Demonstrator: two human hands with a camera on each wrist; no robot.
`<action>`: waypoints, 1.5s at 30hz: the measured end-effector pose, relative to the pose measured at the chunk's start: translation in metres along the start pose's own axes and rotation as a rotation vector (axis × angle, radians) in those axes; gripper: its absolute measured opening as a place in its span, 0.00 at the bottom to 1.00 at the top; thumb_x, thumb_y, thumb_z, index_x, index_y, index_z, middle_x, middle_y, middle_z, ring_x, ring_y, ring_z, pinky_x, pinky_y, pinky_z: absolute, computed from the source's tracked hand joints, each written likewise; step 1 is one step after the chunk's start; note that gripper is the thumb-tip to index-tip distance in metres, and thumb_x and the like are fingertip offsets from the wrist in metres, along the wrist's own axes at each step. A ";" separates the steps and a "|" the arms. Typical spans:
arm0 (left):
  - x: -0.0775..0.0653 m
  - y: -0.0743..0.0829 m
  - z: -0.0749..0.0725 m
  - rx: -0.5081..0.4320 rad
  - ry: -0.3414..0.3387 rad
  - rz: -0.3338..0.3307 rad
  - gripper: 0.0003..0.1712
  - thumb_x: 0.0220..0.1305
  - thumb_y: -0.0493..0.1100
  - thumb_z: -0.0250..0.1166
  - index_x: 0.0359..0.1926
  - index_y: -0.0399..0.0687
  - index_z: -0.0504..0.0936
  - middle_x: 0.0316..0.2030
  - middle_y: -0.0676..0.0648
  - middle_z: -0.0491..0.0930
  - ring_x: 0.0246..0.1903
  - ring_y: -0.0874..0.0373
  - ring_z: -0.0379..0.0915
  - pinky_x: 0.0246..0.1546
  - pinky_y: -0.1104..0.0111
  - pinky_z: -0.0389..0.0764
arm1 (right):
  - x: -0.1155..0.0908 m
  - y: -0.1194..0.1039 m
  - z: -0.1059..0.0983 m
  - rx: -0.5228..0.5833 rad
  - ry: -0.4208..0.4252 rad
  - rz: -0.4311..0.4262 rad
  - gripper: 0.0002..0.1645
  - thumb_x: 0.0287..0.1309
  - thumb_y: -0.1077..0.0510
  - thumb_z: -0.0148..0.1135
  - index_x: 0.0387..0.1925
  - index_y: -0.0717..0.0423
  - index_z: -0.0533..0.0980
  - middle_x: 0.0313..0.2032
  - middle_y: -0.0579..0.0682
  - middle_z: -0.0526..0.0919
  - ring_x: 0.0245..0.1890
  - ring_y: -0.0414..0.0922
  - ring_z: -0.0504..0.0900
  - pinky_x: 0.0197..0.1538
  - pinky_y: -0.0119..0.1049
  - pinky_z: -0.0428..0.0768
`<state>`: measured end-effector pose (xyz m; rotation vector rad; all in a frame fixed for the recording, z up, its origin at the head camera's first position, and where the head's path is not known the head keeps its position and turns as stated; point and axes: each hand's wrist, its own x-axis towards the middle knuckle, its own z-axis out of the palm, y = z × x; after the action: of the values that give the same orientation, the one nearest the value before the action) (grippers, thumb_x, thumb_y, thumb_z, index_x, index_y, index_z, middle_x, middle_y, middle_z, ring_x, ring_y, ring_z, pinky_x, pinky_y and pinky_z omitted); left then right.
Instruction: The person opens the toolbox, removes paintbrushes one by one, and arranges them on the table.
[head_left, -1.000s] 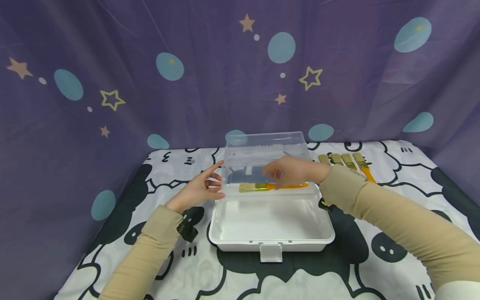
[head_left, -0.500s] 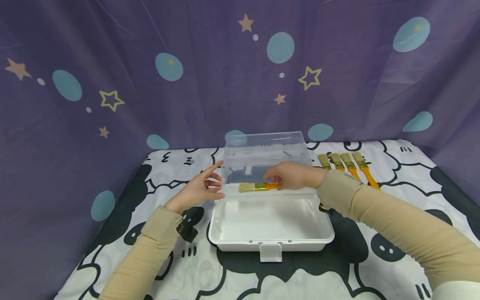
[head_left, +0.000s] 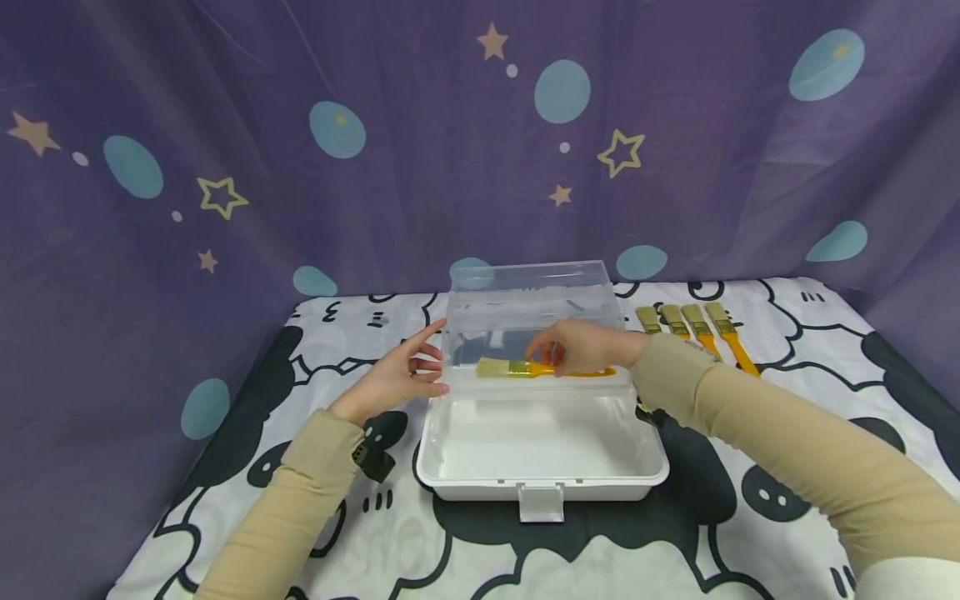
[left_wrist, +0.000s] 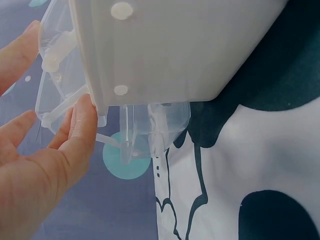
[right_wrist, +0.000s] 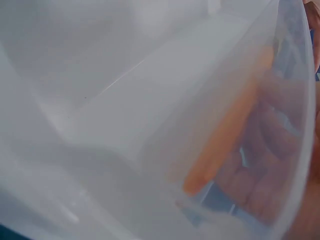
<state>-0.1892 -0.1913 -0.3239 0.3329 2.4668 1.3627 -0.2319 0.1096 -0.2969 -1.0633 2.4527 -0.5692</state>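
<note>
A white plastic storage box stands with its translucent lid raised and an inner tray swung up at the back. My right hand reaches over this tray and pinches the orange handle of a flat paintbrush, its pale bristles pointing left. Through a translucent wall in the right wrist view, the orange handle shows beside the fingers. My left hand is at the left side of the tray, fingers extended. In the left wrist view its fingertips touch the tray's edge and clear hinge parts.
Several more orange-handled paintbrushes lie in a row right of the box, partly behind my right sleeve. A latch hangs at the box's front. The cloth has a black-and-white cartoon print. Behind it hangs a purple curtain.
My right hand came down to the paintbrush and took hold of its handle; the brush has since shifted slightly up in the head view. My left hand stayed at the tray's side.
</note>
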 end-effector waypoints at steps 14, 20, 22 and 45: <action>0.001 -0.004 0.001 0.009 0.003 -0.007 0.55 0.55 0.36 0.70 0.74 0.70 0.47 0.56 0.39 0.65 0.52 0.46 0.72 0.51 0.63 0.82 | 0.006 0.002 0.001 -0.008 -0.062 0.024 0.29 0.55 0.69 0.64 0.60 0.55 0.73 0.44 0.52 0.80 0.42 0.45 0.79 0.50 0.37 0.82; 0.003 -0.003 0.000 0.030 0.010 -0.011 0.55 0.55 0.37 0.71 0.74 0.70 0.47 0.56 0.39 0.65 0.52 0.47 0.72 0.51 0.64 0.82 | 0.006 0.001 -0.002 0.036 -0.087 0.026 0.29 0.56 0.68 0.64 0.60 0.54 0.73 0.42 0.50 0.79 0.40 0.43 0.77 0.48 0.36 0.81; 0.002 -0.003 -0.001 0.029 0.011 -0.009 0.55 0.55 0.37 0.71 0.74 0.69 0.47 0.56 0.39 0.65 0.52 0.47 0.72 0.51 0.64 0.82 | 0.007 0.002 -0.003 0.071 -0.101 0.027 0.28 0.56 0.69 0.63 0.60 0.55 0.73 0.41 0.49 0.79 0.38 0.43 0.75 0.46 0.34 0.81; 0.002 -0.002 0.000 -0.007 0.002 0.000 0.55 0.55 0.35 0.70 0.74 0.69 0.47 0.57 0.38 0.64 0.53 0.45 0.71 0.51 0.63 0.82 | 0.009 0.014 -0.002 0.741 -0.093 0.145 0.32 0.62 0.71 0.54 0.67 0.58 0.62 0.43 0.50 0.73 0.41 0.45 0.71 0.40 0.33 0.78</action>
<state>-0.1905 -0.1916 -0.3262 0.3302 2.4627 1.3726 -0.2466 0.1118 -0.3038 -0.5805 1.9396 -1.2140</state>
